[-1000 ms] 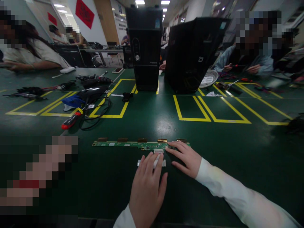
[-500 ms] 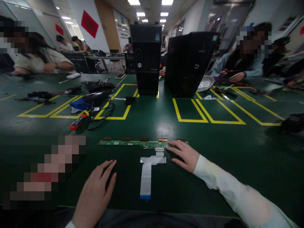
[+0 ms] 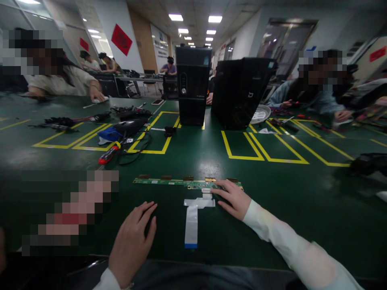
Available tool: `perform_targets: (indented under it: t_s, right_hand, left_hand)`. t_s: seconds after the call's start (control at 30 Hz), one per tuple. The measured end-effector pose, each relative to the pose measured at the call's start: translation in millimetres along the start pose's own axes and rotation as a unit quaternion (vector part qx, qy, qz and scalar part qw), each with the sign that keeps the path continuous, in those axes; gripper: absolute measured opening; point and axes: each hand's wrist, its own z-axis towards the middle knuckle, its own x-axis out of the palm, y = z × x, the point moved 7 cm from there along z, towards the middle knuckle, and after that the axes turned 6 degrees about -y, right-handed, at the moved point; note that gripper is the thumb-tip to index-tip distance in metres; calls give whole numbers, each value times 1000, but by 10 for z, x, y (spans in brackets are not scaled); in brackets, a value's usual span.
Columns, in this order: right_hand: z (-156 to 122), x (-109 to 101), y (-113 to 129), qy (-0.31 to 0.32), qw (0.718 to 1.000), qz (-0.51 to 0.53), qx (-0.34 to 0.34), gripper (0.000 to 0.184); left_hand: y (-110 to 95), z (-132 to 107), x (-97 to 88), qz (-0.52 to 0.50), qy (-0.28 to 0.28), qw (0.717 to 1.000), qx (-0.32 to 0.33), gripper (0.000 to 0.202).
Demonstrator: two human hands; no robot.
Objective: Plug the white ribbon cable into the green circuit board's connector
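A long narrow green circuit board (image 3: 163, 182) lies across the green table, with brown tabs along its far edge. From its white connector (image 3: 207, 190) a white flat ribbon cable (image 3: 191, 225) runs toward me, folded into a T shape and ending in a blue tip. My right hand (image 3: 234, 197) has its fingers spread over the board's right part, fingertips on or just above it near the connector; contact is hard to tell. To the left of the cable, my left hand (image 3: 133, 237) hovers or rests over the table, fingers loosely extended and holding nothing.
Two black computer towers (image 3: 193, 92) stand at the back. Left of centre are a red-black screwdriver (image 3: 109, 154), a blue-black tool (image 3: 110, 133) and dark cables. A white basket (image 3: 260, 114) sits behind the right tower. Other people work around the table; a blurred patch covers the left foreground.
The camera view has tilted up and shifted slightly. Both my hands keep nearly the same pose by the board. A person at back left now has a hand on a white object.
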Motion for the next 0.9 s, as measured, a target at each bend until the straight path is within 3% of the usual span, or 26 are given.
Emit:
perform_targets:
  t_s: [0.3,0.53,0.7,0.9]
  right_hand:
    - [4,81,81,30,998,51,-28,41]
    - [-209,56,6,41,999,12,-3,44]
    - [-632,-119,-131,3,998,-28,49,44]
    - [-1438,-421,-463,-32,986,-87,135,46]
  left_hand:
    - [-10,3,4,3,1,1000,-2,36]
    - [3,-3,-3,1,-8,1000,-5,36]
    - [-8,1,-7,-8,-9,1000,-8,36]
    - [14,-16,25,-1,4,1000,-12,38]
